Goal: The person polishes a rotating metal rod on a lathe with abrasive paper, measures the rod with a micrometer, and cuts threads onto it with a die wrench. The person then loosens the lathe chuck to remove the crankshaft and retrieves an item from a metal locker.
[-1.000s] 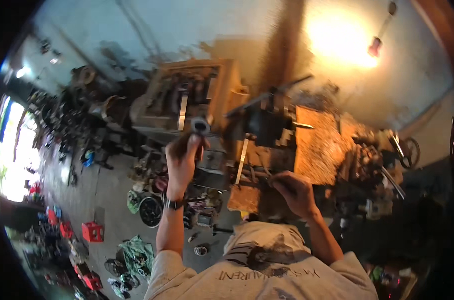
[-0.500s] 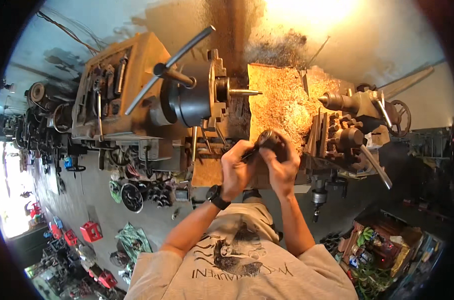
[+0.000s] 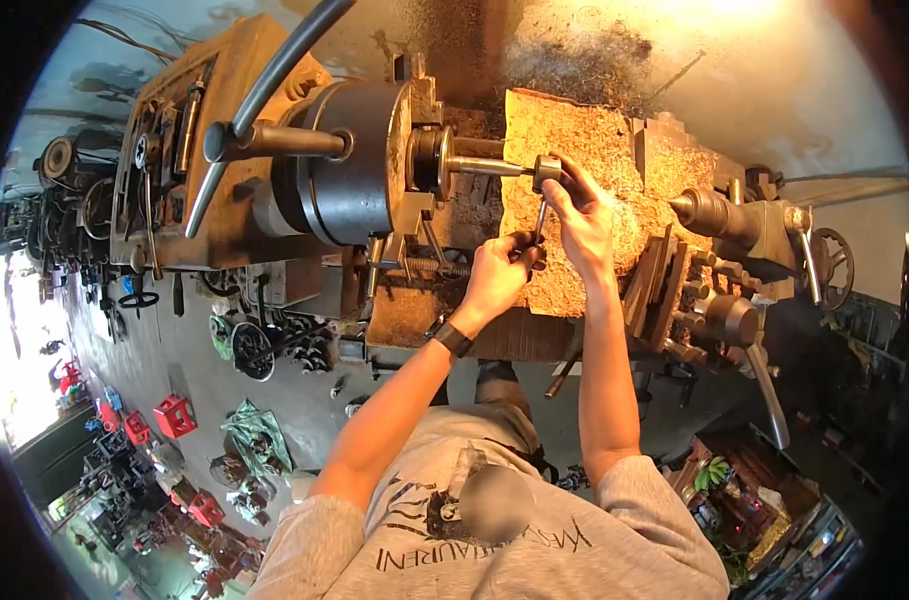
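Note:
My right hand [image 3: 586, 228] grips a short metal cylinder [image 3: 548, 168] at the free end of a slender tapered shaft [image 3: 486, 166]. Whether the cylinder is slipped over the shaft tip or only touches it, I cannot tell. A thin metal rod [image 3: 541, 218] runs from below the cylinder to my left hand [image 3: 498, 275], whose fingers are closed around its lower end. The shaft sticks out rightward from a ring-shaped part [image 3: 430, 163] in the lathe chuck [image 3: 359, 165]. A T-handled chuck key [image 3: 284, 140] stands in the chuck's side.
Chip-covered cardboard [image 3: 564, 125] lies beneath my hands. To the right are the tool post [image 3: 709, 310] with its lever and the tailstock [image 3: 744, 215] with a pointed centre. Tools rest on the headstock [image 3: 229, 110]. Red crates [image 3: 176, 415] stand on the floor at left.
Both hands have moved up and forward, bringing the cylinder from in front of my body to the shaft tip. My head view has come closer to the chuck.

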`<control>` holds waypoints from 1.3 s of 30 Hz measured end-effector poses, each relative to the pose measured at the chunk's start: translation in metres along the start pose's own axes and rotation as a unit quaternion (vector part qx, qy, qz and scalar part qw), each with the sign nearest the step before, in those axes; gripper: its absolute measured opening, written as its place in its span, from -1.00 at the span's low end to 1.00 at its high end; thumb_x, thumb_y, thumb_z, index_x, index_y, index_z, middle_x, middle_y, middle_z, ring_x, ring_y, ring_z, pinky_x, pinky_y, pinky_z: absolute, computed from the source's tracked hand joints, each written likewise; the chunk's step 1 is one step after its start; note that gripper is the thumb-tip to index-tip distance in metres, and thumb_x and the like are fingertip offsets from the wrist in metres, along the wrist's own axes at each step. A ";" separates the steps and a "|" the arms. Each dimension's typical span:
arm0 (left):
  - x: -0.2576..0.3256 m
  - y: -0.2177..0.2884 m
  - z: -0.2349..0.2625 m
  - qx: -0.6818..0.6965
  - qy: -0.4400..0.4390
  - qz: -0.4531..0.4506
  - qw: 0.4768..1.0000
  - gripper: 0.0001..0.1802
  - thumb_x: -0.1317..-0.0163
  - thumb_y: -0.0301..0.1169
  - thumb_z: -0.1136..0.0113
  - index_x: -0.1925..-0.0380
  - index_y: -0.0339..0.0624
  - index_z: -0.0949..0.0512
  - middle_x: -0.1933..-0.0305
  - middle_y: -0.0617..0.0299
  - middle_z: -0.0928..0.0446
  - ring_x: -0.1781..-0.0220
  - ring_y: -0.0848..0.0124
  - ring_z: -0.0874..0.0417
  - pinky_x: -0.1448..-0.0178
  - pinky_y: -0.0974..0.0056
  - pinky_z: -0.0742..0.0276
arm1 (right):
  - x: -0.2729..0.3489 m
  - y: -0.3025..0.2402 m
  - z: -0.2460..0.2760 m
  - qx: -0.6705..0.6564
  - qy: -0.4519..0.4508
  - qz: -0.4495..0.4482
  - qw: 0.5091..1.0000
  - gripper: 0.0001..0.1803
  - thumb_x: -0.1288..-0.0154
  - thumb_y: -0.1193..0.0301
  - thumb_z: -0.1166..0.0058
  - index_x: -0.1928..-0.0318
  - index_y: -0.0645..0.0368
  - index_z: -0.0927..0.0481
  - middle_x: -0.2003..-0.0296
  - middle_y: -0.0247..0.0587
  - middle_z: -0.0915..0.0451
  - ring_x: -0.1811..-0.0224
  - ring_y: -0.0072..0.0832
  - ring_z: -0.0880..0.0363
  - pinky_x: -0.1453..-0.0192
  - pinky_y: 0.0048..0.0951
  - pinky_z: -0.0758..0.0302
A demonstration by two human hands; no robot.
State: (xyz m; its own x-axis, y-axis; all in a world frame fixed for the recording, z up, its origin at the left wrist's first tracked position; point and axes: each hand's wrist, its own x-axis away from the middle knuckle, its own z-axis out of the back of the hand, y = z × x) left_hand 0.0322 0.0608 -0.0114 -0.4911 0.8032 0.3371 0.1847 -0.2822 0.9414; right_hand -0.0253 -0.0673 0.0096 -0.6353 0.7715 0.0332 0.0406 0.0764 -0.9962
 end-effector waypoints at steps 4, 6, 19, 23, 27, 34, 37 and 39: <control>-0.002 -0.004 0.003 -0.028 0.001 0.008 1.000 -0.81 -0.26 -0.53 -0.09 0.24 -0.50 -0.53 0.37 0.19 -0.62 0.33 0.54 -0.60 0.21 0.39 -0.50 | -0.004 0.007 0.001 0.016 -0.026 0.003 1.000 -0.50 -0.25 0.38 -0.17 -0.17 0.32 -0.42 0.13 -0.16 -0.63 0.11 -0.52 -0.56 -0.01 -0.53 -0.49; -0.003 -0.006 0.002 -0.013 0.002 0.010 1.000 -0.82 -0.27 -0.54 -0.08 0.23 -0.50 -0.53 0.36 0.18 -0.62 0.33 0.53 -0.61 0.22 0.40 -0.51 | -0.006 0.008 0.003 0.010 -0.030 -0.007 0.999 -0.49 -0.25 0.38 -0.18 -0.16 0.32 -0.42 0.14 -0.18 -0.63 0.12 -0.54 -0.55 0.00 -0.54 -0.49; 0.031 0.070 0.006 0.369 -0.097 0.146 0.913 -0.75 -0.30 -0.38 -0.12 0.15 -0.36 -0.50 0.37 0.21 -0.58 0.43 0.48 -0.65 0.34 0.34 -0.66 | -0.015 -0.003 0.010 0.025 -0.044 -0.088 0.995 -0.69 -0.32 0.23 -0.11 0.18 0.23 -0.65 0.40 -0.34 -0.65 0.37 -0.64 -0.56 0.31 -0.60 -0.46; 0.032 0.071 0.005 0.386 -0.076 0.134 0.909 -0.76 -0.29 -0.37 -0.13 0.16 -0.32 -0.51 0.40 0.23 -0.57 0.42 0.49 -0.65 0.34 0.32 -0.68 | -0.007 0.002 0.013 -0.039 -0.015 -0.046 0.998 -0.59 -0.33 0.43 -0.04 -0.18 0.15 -0.45 0.06 -0.15 -0.60 0.13 -0.56 -0.57 0.12 -0.50 -0.56; 0.032 0.073 0.005 0.386 -0.067 0.136 0.910 -0.75 -0.28 -0.35 -0.14 0.15 -0.30 -0.51 0.38 0.24 -0.57 0.41 0.50 -0.64 0.33 0.32 -0.69 | -0.005 -0.004 0.011 -0.013 -0.099 0.023 0.995 -0.44 -0.22 0.62 -0.07 -0.26 0.11 -0.36 -0.04 -0.15 -0.54 0.05 -0.51 -0.55 -0.02 -0.47 -0.55; 0.033 0.084 0.005 0.395 -0.077 0.107 0.909 -0.69 -0.35 -0.25 -0.04 0.13 -0.29 -0.50 0.34 0.23 -0.56 0.37 0.46 -0.65 0.30 0.27 -0.69 | -0.014 -0.002 0.018 -0.006 -0.115 -0.029 0.993 -0.49 -0.25 0.56 -0.10 -0.23 0.08 -0.40 0.13 -0.21 -0.64 0.14 -0.55 -0.58 -0.02 -0.50 -0.55; 0.034 0.086 0.012 0.417 -0.088 0.094 0.900 -0.65 -0.39 -0.20 0.04 0.10 -0.29 -0.49 0.31 0.22 -0.55 0.33 0.42 -0.64 0.26 0.23 -0.68 | -0.013 -0.008 0.015 0.017 -0.111 -0.057 0.992 -0.51 -0.27 0.51 -0.11 -0.22 0.07 -0.42 0.21 -0.24 -0.65 0.23 -0.62 -0.58 0.10 -0.53 -0.57; 0.036 0.081 0.015 0.395 -0.089 0.103 0.909 -0.63 -0.41 -0.19 0.08 0.07 -0.29 -0.48 0.29 0.20 -0.54 0.31 0.41 -0.64 0.23 0.22 -0.66 | -0.012 -0.011 0.013 0.002 -0.075 -0.070 0.995 -0.57 -0.27 0.42 -0.14 -0.16 0.13 -0.48 0.30 -0.28 -0.65 0.34 -0.67 -0.55 0.25 -0.58 -0.54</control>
State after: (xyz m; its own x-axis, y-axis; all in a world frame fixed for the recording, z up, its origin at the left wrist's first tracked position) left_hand 0.0418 0.0747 0.0767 -0.2450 0.8677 0.4326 0.8445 -0.0283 0.5349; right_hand -0.0283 -0.0860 0.0191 -0.7426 0.6503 0.1600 -0.0590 0.1745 -0.9829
